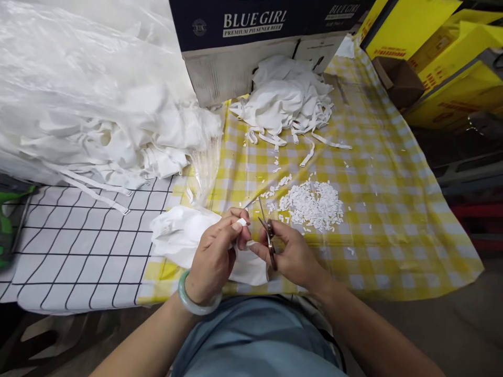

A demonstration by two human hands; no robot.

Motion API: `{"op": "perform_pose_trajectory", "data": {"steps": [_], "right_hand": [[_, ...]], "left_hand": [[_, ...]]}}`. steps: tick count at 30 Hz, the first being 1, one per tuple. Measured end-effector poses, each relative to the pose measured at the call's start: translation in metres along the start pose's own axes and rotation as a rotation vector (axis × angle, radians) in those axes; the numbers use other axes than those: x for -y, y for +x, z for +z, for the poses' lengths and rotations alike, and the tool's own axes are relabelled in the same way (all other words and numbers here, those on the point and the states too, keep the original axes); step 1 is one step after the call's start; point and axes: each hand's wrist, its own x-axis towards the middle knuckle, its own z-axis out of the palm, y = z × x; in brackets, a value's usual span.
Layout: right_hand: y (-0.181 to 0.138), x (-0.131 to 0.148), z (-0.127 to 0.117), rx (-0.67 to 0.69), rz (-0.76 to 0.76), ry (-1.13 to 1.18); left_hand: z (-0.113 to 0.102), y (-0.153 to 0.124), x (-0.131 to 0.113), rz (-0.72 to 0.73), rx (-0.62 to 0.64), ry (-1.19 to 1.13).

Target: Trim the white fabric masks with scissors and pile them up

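My left hand [218, 246], with a pale green bangle [193, 301] at the wrist, pinches the end of a white strap [242, 222] between thumb and fingers. Under both hands lies a white cloth garment [178, 230], partly hidden by the left hand. My right hand [293, 256] is closed round the handles of small scissors [269, 238]. Their blades are apart and point away from me, just right of the pinched strap end. Beyond the right hand, a heap of small white cut pieces [312, 204] is spread on the yellow checked tablecloth [377, 225].
A clear plastic bag [98, 63] bulging with white garments covers the back left. Another pile of white garments [286, 97] with dangling straps rests against a Blue Girl carton [251, 57]. Yellow boxes [459, 68] stand at the right. A black-lined white cloth [86, 251] covers the left.
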Motion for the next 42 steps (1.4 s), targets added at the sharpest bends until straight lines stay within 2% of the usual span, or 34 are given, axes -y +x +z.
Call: {"op": "perform_pose_trajectory", "data": {"steps": [2,5,8,11,13,17,19,22,28,33,42], "right_hand": [[-0.001,-0.006,-0.001,-0.058,-0.003,0.005],[0.001,-0.006,0.012,-0.113,-0.023,0.169],[0.003,0.002,0.03,-0.061,0.044,0.366],[0.005,0.001,0.036,0.033,0.052,0.401],[0.01,-0.006,0.029,0.038,0.019,0.32],[0.014,-0.007,-0.002,-0.048,-0.11,-0.083],[0.011,-0.001,-0.015,-0.025,-0.185,-0.274],[0.005,0.006,-0.024,0.044,-0.213,-0.451],[-0.003,0.005,-0.027,0.091,-0.164,-0.482],[-0.003,0.001,-0.029,0.093,-0.198,-0.47],[-0.001,-0.001,-0.029,0.111,-0.235,-0.504]], "left_hand": [[0.001,0.0,0.001,0.012,0.016,0.047],[0.003,0.0,-0.002,0.024,0.084,0.091],[0.006,0.0,-0.009,-0.013,0.107,0.051],[0.006,0.004,-0.01,-0.051,0.051,-0.017],[0.002,0.01,-0.006,-0.012,0.029,0.03],[0.0,0.015,-0.002,0.101,0.017,0.216],[0.002,0.012,0.0,0.118,0.039,0.248],[0.004,0.007,0.005,0.123,0.053,0.249],[0.004,0.006,0.011,0.122,0.116,0.244],[0.003,0.004,0.014,0.158,0.159,0.234],[0.004,0.001,0.014,0.091,0.201,0.242]]}}
